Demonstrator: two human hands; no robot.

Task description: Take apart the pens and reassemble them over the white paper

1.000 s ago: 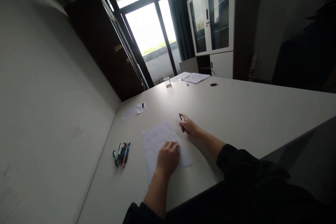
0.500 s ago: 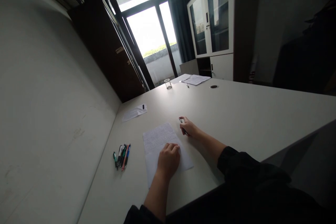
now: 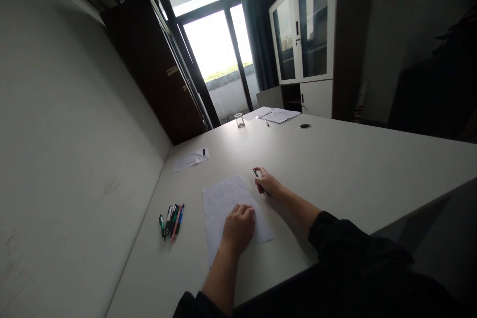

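Note:
A sheet of paper [image 3: 223, 198] covered with handwriting on its upper part lies on the white table. My left hand [image 3: 239, 226] rests on its lower right part, fingers curled in and close together; no object shows in them, and the palm is hidden. Just right of the sheet's upper edge, my right hand [image 3: 269, 183] is closed around a pen [image 3: 255, 173]. One end of the pen sticks out past the thumb and forefinger, and the fingers cover most of the rest. The right forearm lies over the tabletop.
Several pens [image 3: 174, 221] lie bunched left of the sheet. Farther up is a creased paper [image 3: 192, 159] with a small dark item on it. A drinking glass [image 3: 239, 120], stacked papers [image 3: 281, 115], another pen [image 3: 266, 122] and a cable hole [image 3: 305, 125] are at the far end. A wall [image 3: 74, 159] borders the left.
The view has shifted very slightly. The pen's exposed end has tilted a little in my right hand. My left hand stays on the sheet.

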